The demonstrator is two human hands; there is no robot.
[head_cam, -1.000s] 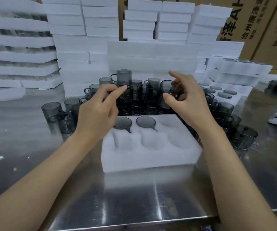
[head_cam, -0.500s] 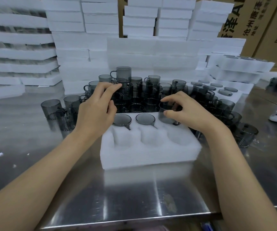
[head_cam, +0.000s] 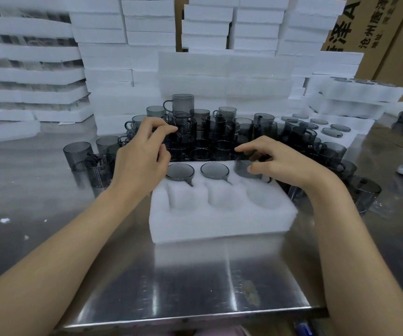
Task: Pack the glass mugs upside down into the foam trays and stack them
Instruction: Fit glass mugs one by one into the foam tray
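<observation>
Holding mug (head_cam: 244, 170) in foam tray (head_cam: 219, 221) pocket, right hand (head_cam: 282, 166)

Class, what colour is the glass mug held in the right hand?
Translucent smoky grey. The head view shows the grey glass mug in the right hand best.

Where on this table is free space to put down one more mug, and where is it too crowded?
Free: the three front cavities of the foam tray, and the bare steel table between tray and near edge. Crowded: loose mugs behind and right of the tray; the right hand holds a mug over the back-right cavity.
</observation>
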